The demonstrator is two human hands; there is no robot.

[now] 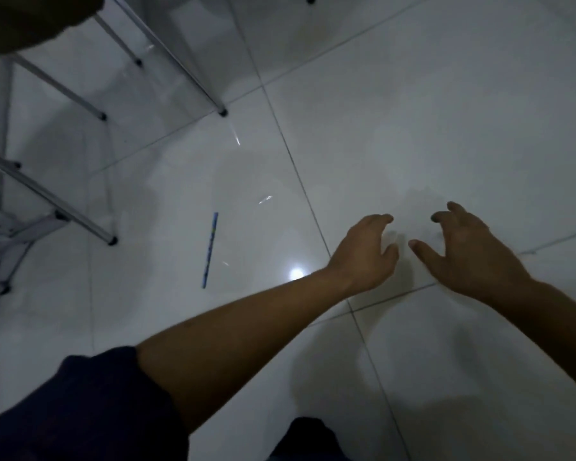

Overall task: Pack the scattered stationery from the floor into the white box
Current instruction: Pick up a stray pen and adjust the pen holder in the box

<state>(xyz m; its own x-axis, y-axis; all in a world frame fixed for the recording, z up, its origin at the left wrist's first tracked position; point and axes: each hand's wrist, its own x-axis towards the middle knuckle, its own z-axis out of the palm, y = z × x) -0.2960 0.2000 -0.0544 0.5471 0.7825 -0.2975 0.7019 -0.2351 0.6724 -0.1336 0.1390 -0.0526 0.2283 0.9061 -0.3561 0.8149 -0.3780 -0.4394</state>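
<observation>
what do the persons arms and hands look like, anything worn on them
Both forearms are bare. The left arm has a dark navy sleeve pushed up near the elbow. The left hand and right hand have no gloves, and no rings, watch or bracelet show in this dim picture.

Left hand point(363, 254) and right hand point(463, 247) side by side over white tiled floor point(446, 128), fingers curled, empty; blue pencil point(210, 251) lying well left

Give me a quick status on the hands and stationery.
Left hand and right hand open, empty. Blue pencil on floor, left of them. White box not in view.
</observation>
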